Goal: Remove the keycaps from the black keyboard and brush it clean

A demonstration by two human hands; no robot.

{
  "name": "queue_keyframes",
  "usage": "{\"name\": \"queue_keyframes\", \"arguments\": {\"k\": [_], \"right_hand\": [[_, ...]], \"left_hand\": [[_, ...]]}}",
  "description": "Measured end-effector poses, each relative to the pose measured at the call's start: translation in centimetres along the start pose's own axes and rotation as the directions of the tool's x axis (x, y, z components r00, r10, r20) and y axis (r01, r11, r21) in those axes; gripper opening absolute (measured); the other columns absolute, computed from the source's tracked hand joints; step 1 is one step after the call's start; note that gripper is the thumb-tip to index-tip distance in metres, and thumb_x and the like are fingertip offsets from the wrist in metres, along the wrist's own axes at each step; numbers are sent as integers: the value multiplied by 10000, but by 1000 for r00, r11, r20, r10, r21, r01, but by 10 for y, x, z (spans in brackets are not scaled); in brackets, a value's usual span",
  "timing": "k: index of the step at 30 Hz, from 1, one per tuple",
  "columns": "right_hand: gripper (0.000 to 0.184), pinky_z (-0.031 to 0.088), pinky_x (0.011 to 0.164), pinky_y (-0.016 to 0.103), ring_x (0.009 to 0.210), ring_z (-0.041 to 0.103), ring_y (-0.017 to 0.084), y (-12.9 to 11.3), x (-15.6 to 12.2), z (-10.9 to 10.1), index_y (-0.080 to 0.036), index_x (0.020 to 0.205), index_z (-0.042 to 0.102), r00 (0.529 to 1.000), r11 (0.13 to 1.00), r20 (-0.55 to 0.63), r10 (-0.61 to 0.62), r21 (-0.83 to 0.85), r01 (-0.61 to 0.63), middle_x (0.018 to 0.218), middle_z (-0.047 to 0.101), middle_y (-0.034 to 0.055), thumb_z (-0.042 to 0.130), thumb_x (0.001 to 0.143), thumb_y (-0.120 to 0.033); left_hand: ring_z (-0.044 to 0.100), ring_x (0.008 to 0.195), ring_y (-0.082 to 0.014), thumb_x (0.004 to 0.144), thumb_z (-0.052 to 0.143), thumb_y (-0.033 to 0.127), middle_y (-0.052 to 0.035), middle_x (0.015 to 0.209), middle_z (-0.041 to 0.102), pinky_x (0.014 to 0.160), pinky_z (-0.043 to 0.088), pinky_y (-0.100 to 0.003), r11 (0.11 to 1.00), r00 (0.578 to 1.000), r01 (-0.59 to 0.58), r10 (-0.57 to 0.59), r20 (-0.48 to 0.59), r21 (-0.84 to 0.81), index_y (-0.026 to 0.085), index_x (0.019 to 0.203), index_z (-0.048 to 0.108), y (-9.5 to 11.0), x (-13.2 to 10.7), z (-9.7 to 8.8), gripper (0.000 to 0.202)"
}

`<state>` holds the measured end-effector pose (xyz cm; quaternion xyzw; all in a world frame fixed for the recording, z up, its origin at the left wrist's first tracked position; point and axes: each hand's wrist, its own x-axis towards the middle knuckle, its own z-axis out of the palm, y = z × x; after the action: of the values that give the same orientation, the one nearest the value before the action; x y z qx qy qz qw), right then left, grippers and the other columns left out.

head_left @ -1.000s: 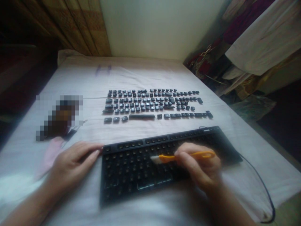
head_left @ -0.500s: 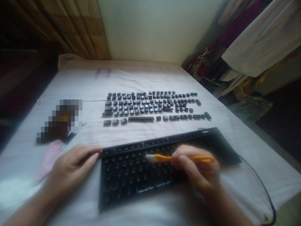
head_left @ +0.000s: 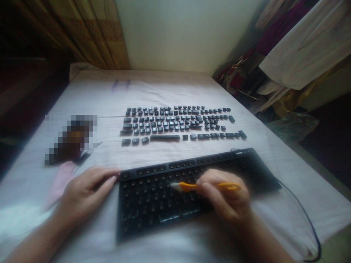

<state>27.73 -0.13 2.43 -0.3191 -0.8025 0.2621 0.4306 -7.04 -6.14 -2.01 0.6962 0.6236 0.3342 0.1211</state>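
Note:
A black keyboard (head_left: pixel 153 195) with its keycaps off lies at a slant on the bedsheet, bare key posts showing. My left hand (head_left: pixel 87 190) grips its far left corner between thumb and forefinger. In the fist of my right hand (head_left: pixel 227 195) is a small brush (head_left: pixel 188 187) with an orange handle. Its pale bristles point left and meet the keyboard's left-middle part, slightly blurred. Beyond the keyboard, loose black keycaps (head_left: pixel 164 128) lie in rows, with the long space bar (head_left: pixel 165 137) in the nearest row.
A pink cloth (head_left: pixel 61 182) lies beside my left forearm, with a pixelated dark object (head_left: pixel 74 137) behind it. The keyboard's cable (head_left: pixel 304 215) curves down on the right. Clothes (head_left: pixel 304 47) hang at the upper right, and a wall (head_left: pixel 175 36) stands behind the bed.
My right hand and the brush have shifted slightly left and a little down over the keyboard. My left hand stays at the corner.

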Motion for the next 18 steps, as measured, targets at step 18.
{"name": "queue_keyframes", "arguments": {"k": [18], "right_hand": [[170, 560, 520, 270, 544, 685, 166, 1, -3, 5, -196, 841, 684, 992, 996, -100, -83, 5, 84, 668, 730, 31, 561, 889, -89]], "left_hand": [[731, 880, -205, 888, 617, 565, -30, 953, 783, 807, 590, -305, 994, 994, 106, -105, 29, -22, 289, 979, 778, 0, 0, 4, 332]]}}
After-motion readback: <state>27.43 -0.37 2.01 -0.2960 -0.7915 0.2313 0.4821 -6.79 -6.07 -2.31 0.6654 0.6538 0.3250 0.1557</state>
